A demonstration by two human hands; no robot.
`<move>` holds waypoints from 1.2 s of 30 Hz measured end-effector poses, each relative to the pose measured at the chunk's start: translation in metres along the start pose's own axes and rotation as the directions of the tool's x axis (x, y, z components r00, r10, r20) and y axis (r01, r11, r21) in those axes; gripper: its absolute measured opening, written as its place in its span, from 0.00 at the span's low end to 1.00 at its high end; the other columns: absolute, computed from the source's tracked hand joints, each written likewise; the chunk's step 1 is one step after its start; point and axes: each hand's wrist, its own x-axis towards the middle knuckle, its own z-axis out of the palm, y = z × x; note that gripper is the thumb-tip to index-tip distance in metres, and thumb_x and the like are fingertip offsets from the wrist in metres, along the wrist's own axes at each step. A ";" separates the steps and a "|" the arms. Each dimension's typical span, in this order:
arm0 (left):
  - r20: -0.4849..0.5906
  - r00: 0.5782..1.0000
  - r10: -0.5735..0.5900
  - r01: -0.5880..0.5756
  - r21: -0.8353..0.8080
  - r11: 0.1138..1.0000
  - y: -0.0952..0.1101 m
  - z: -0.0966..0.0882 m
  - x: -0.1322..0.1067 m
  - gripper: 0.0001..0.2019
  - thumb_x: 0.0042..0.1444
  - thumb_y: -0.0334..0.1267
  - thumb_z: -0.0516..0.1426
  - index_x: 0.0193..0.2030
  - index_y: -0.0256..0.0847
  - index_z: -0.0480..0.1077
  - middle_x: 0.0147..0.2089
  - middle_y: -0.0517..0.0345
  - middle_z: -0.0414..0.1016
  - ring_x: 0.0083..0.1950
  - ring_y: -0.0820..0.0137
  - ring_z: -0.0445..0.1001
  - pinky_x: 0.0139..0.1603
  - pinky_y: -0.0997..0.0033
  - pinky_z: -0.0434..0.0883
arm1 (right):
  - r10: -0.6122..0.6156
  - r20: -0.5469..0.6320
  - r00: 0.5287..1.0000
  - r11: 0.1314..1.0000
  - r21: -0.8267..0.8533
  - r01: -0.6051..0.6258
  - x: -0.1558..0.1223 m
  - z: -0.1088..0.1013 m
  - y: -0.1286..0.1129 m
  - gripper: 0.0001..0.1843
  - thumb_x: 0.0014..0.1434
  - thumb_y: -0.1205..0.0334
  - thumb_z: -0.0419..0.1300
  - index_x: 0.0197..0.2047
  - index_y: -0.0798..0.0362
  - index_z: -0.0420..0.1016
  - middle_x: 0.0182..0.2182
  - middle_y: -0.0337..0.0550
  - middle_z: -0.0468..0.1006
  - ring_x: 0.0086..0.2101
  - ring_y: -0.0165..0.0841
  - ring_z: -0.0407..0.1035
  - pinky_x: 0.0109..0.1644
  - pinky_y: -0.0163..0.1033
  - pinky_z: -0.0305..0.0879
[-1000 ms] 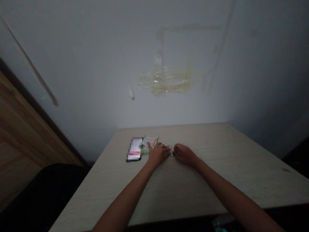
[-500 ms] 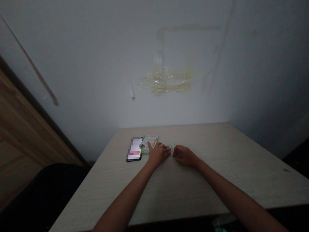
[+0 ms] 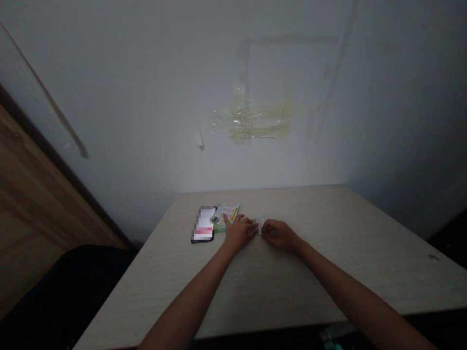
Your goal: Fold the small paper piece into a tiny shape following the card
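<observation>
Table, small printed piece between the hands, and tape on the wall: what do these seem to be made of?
Table: probably wood or wood-look laminate, matte, from its pale, streaked grain.
Small printed piece: perhaps paper or thin card; it shows coloured print, but is partly covered, its finish unclear.
Tape: likely clear plastic film, glossy, from its bright glints and wrinkles.
</observation>
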 end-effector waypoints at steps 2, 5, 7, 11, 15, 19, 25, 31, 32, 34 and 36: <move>-0.010 1.000 0.010 -0.010 -0.011 1.000 -0.001 0.001 -0.001 0.11 0.62 0.49 0.55 0.49 0.63 0.74 0.52 0.63 0.77 0.63 0.55 0.61 0.59 0.23 0.21 | -0.014 0.004 1.000 0.999 0.042 0.014 0.000 0.000 0.001 0.07 0.54 0.68 0.59 0.38 0.51 0.72 0.34 0.41 0.77 0.33 0.31 0.73 0.40 0.37 0.69; -0.028 0.999 0.030 -0.030 -0.018 0.999 -0.001 0.002 -0.002 0.11 0.62 0.48 0.54 0.49 0.62 0.74 0.53 0.63 0.77 0.63 0.55 0.61 0.60 0.24 0.20 | -0.006 -0.055 0.998 0.999 0.051 0.009 0.002 0.000 0.006 0.07 0.56 0.66 0.59 0.40 0.50 0.72 0.37 0.42 0.77 0.36 0.32 0.74 0.43 0.39 0.71; -0.035 0.999 0.037 -0.038 -0.027 0.999 -0.002 0.003 -0.002 0.11 0.63 0.48 0.54 0.50 0.61 0.74 0.54 0.63 0.76 0.64 0.55 0.61 0.60 0.24 0.20 | 0.028 -0.168 0.985 0.999 -0.024 -0.032 0.004 0.000 0.012 0.07 0.58 0.64 0.58 0.41 0.51 0.72 0.36 0.43 0.77 0.37 0.33 0.73 0.45 0.41 0.70; -0.024 0.999 0.043 -0.045 -0.063 0.997 -0.003 0.003 -0.001 0.12 0.63 0.49 0.53 0.49 0.62 0.74 0.56 0.64 0.76 0.65 0.55 0.60 0.60 0.22 0.22 | 0.091 -0.236 0.967 0.968 -0.208 -0.142 0.009 0.002 0.029 0.14 0.57 0.66 0.57 0.47 0.52 0.73 0.44 0.48 0.77 0.48 0.38 0.69 0.56 0.47 0.65; -0.010 0.999 0.049 -0.050 -0.069 0.996 -0.003 0.002 -0.001 0.13 0.63 0.51 0.52 0.48 0.61 0.75 0.56 0.64 0.75 0.66 0.55 0.60 0.60 0.22 0.23 | 0.098 -0.181 0.979 0.909 -0.385 -0.162 0.011 0.006 0.039 0.21 0.56 0.63 0.60 0.54 0.53 0.73 0.53 0.52 0.73 0.56 0.43 0.61 0.61 0.54 0.58; -0.029 0.999 0.020 -0.020 -0.017 1.000 -0.001 0.005 -0.001 0.17 0.61 0.54 0.53 0.54 0.58 0.71 0.58 0.60 0.74 0.67 0.54 0.59 0.61 0.22 0.24 | 0.074 -0.152 0.986 0.887 -0.441 -0.134 0.010 0.008 0.043 0.17 0.57 0.62 0.61 0.51 0.53 0.76 0.55 0.52 0.73 0.57 0.44 0.59 0.62 0.54 0.57; -0.070 0.997 -0.038 0.043 0.077 0.996 -0.001 0.008 0.000 0.25 0.58 0.59 0.53 0.57 0.52 0.68 0.62 0.54 0.69 0.68 0.51 0.56 0.61 0.22 0.24 | 0.050 -0.201 0.978 0.890 -0.435 -0.135 0.011 0.006 0.044 0.11 0.57 0.62 0.62 0.43 0.56 0.78 0.49 0.54 0.75 0.54 0.44 0.62 0.60 0.53 0.59; -0.037 0.999 -0.036 0.039 0.085 0.996 0.000 0.005 0.000 0.22 0.58 0.58 0.54 0.54 0.51 0.70 0.61 0.55 0.70 0.67 0.52 0.56 0.61 0.20 0.25 | 0.059 -0.200 0.978 0.887 -0.438 -0.143 0.012 0.006 0.048 0.09 0.58 0.62 0.61 0.42 0.55 0.78 0.46 0.53 0.75 0.52 0.43 0.63 0.59 0.53 0.60; -0.031 0.999 -0.038 0.041 0.085 0.996 0.000 0.005 0.000 0.21 0.58 0.58 0.53 0.54 0.51 0.71 0.61 0.55 0.70 0.67 0.52 0.57 0.61 0.21 0.26 | 0.064 -0.197 0.978 0.885 -0.442 -0.147 0.012 0.006 0.048 0.11 0.58 0.62 0.61 0.43 0.55 0.77 0.47 0.53 0.75 0.52 0.43 0.63 0.59 0.53 0.59; -0.022 0.999 -0.045 0.046 0.086 0.995 0.001 0.004 0.000 0.21 0.58 0.57 0.54 0.53 0.52 0.71 0.61 0.55 0.70 0.67 0.52 0.57 0.62 0.21 0.28 | 0.080 -0.188 0.979 0.881 -0.447 -0.158 0.011 0.007 0.048 0.14 0.58 0.61 0.61 0.47 0.55 0.76 0.49 0.54 0.74 0.53 0.43 0.62 0.59 0.53 0.59; -0.029 0.998 -0.052 0.054 0.090 0.994 0.001 0.003 -0.001 0.20 0.58 0.57 0.54 0.53 0.53 0.72 0.61 0.57 0.70 0.67 0.52 0.56 0.62 0.21 0.28 | 0.099 -0.174 0.980 0.874 -0.456 -0.169 0.011 0.007 0.046 0.16 0.59 0.60 0.60 0.50 0.55 0.75 0.50 0.54 0.73 0.54 0.43 0.61 0.59 0.52 0.59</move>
